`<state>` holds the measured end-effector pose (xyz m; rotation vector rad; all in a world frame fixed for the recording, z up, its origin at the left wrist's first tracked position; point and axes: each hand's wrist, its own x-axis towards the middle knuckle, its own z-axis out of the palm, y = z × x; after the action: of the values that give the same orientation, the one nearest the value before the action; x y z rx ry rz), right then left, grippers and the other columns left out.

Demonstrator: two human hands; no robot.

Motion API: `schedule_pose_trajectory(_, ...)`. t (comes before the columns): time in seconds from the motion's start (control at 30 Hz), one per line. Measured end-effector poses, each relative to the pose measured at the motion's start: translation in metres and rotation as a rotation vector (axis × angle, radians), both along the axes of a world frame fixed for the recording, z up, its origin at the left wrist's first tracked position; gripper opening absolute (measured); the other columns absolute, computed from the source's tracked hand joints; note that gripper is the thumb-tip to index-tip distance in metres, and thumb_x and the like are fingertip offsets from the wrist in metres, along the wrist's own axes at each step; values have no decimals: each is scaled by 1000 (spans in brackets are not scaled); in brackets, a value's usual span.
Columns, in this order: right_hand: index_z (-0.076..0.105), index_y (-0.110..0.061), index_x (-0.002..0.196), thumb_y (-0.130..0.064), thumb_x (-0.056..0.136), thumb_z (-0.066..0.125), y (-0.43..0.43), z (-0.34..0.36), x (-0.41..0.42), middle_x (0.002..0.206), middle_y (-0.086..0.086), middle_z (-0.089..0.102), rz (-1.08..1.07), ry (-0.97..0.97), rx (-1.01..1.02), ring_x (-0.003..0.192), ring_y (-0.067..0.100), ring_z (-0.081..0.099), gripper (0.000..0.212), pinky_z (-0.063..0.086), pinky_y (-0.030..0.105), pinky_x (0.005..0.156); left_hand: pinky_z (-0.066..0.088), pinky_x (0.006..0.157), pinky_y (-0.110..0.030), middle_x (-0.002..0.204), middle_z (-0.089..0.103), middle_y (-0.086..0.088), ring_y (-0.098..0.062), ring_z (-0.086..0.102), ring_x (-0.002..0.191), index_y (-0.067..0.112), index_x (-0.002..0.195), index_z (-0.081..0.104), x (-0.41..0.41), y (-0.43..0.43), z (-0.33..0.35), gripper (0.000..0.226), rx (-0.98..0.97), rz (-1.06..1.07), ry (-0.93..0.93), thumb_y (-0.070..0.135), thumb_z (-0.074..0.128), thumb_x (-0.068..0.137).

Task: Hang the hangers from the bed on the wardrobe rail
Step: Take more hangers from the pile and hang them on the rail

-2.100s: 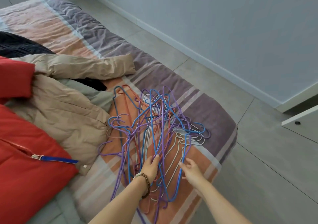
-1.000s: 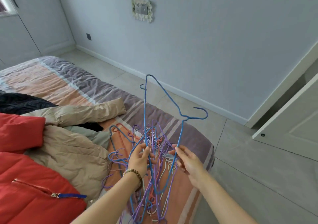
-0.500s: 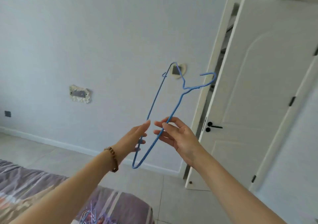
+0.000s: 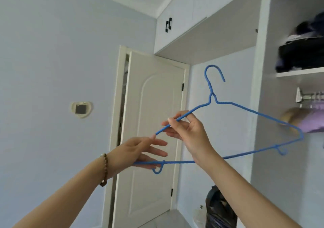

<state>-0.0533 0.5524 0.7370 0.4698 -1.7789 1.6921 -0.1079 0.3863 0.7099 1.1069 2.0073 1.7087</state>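
Note:
A blue wire hanger (image 4: 249,111) is held up in the air, hook upward, in front of the wardrobe. My right hand (image 4: 189,131) pinches its left sloping arm between thumb and fingers. My left hand (image 4: 140,151), with a bead bracelet on the wrist, has its fingers straight at the hanger's left corner, touching the wire near the bottom bar. The metal wardrobe rail (image 4: 309,97) shows at the far right, under a shelf, with several hangers and a purple garment (image 4: 312,124) on it. The bed is out of view.
A white door (image 4: 152,122) stands ajar behind the hanger. Folded dark clothes (image 4: 301,52) lie on the wardrobe shelf above the rail. A dark bag (image 4: 219,208) sits on the floor below. Overhead cabinets (image 4: 184,13) run above.
The view has swung up and right from the bed to the wardrobe. The blue hanger was lifted off the pile and turned hook upward. My right hand now pinches its arm.

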Motion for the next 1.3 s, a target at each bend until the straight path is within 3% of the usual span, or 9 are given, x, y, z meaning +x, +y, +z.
schedule_pose_trajectory(0.13, 52, -10, 91, -12, 90, 58, 68, 6, 37, 90, 14, 73, -174, 37, -23, 81, 22, 72, 7, 57, 24, 72, 59, 72, -31, 90, 74, -6, -25, 72, 76, 16, 101, 66, 19, 81, 11, 36, 48, -51, 67, 38, 38, 94)
schedule_pose_trajectory(0.37, 53, -10, 97, -14, 92, 58, 193, 15, 90, 87, 7, 74, -373, 56, -70, 75, 17, 72, 8, 55, 22, 67, 60, 63, -28, 79, 74, -4, -22, 71, 64, 14, 94, 66, 54, 224, 25, 35, 87, -184, 111, 38, 40, 95)
schedule_pose_trajectory(0.57, 40, -11, 121, -9, 92, 56, 296, 30, 114, 82, 8, 70, -474, 96, -180, 61, 10, 69, 33, 55, 20, 57, 60, 61, -30, 77, 72, -5, -23, 69, 59, 13, 90, 66, 83, 345, 37, 36, 156, -216, 130, 39, 41, 95)
schedule_pose_trajectory(0.7, 33, -9, 123, -6, 95, 51, 365, 44, 123, 76, 7, 64, -590, 86, -175, 50, 6, 64, 35, 52, 18, 49, 58, 59, -26, 79, 69, -4, -18, 67, 55, 13, 93, 63, 99, 424, 45, 36, 178, -234, 118, 37, 37, 97)
schedule_pose_trajectory(0.9, 40, -3, 120, -4, 97, 43, 474, 63, 135, 68, 6, 54, -770, -8, -213, 39, 9, 56, 23, 48, 18, 40, 53, 60, -22, 91, 62, -2, -12, 61, 64, 14, 108, 54, 124, 528, 54, 31, 167, -339, 48, 31, 29, 101)
schedule_pose_trajectory(1.0, 36, -4, 130, -4, 98, 40, 526, 66, 140, 67, 5, 52, -871, -32, -253, 48, 17, 50, 33, 47, 22, 43, 48, 64, -23, 103, 59, -4, -13, 57, 70, 17, 108, 51, 128, 565, 58, 23, 176, -314, 50, 29, 33, 100)
schedule_pose_trajectory(1.1, 41, -13, 120, -7, 99, 38, 569, 66, 142, 65, 3, 49, -946, -57, -246, 42, 11, 44, 22, 48, 26, 46, 46, 65, -23, 107, 58, -3, -13, 55, 72, 17, 107, 53, 122, 588, 59, 22, 177, -283, 74, 26, 35, 99)
schedule_pose_trajectory(1.2, 44, -17, 111, -10, 100, 37, 601, 68, 140, 67, 2, 48, -997, -49, -272, 51, 12, 43, 15, 44, 27, 51, 45, 63, -22, 108, 59, -2, -16, 56, 77, 16, 109, 54, 112, 600, 61, 21, 187, -237, 90, 25, 37, 99)
schedule_pose_trajectory(1.3, 44, -17, 127, -15, 99, 40, 626, 68, 136, 96, 5, 56, -1096, -61, -246, 78, 18, 53, 28, 44, 30, 66, 46, 64, -21, 104, 58, 0, -16, 57, 79, 16, 110, 53, 103, 607, 63, 22, 193, -206, 107, 24, 36, 99)
